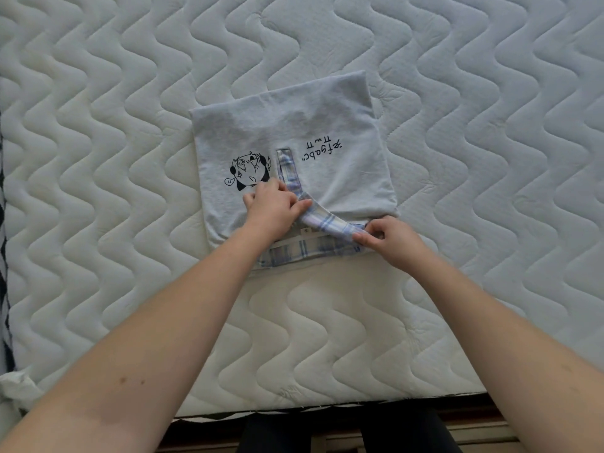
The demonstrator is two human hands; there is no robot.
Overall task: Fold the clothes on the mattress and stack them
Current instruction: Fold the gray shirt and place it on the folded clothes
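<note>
Nearest the viewer, at 6 o'clock, both forearms reach up over the mattress [130, 158] edge. Left hand [273, 207] pinches the plaid collar [327, 220] where it meets the placket; right hand [389, 238] pinches the same collar band at its 3 o'clock end. Hands are apart, both clamped on cloth. Grey shirt [287, 132] lies folded flat at mid-mattress, directly beyond the hands toward 12 o'clock, collar edge touching them. Its print reads upside down, so the neck points to 6 o'clock and the folded far edge to 12; long axis roughly 6–12, tilted slightly clockwise. Judgement: collar is being straightened; neither hand is nearer, and stacking is not yet done.
</note>
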